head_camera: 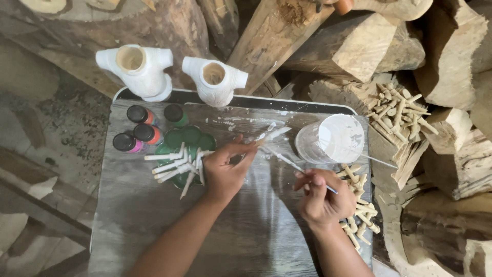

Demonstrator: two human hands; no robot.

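Open board shows on the grey wood-grain table (154, 220) from 5 to 8 o'clock, between and beside the forearms, giving free passage from the near edge. At 9 o'clock, white-painted pegs (174, 166) lie piled across a green palette (190, 137), with four black-capped paint bottles (146, 128) crowded just beyond at 10. Two white-painted carved torsos (174, 74) stand at the far edge at 11 and 12. A clear plastic cup (330, 138) smeared with white paint stands at 2 o'clock. Bare wooden pegs (359, 205) line the right edge at 4. Stacked logs (359, 46) wall in the far and right sides.
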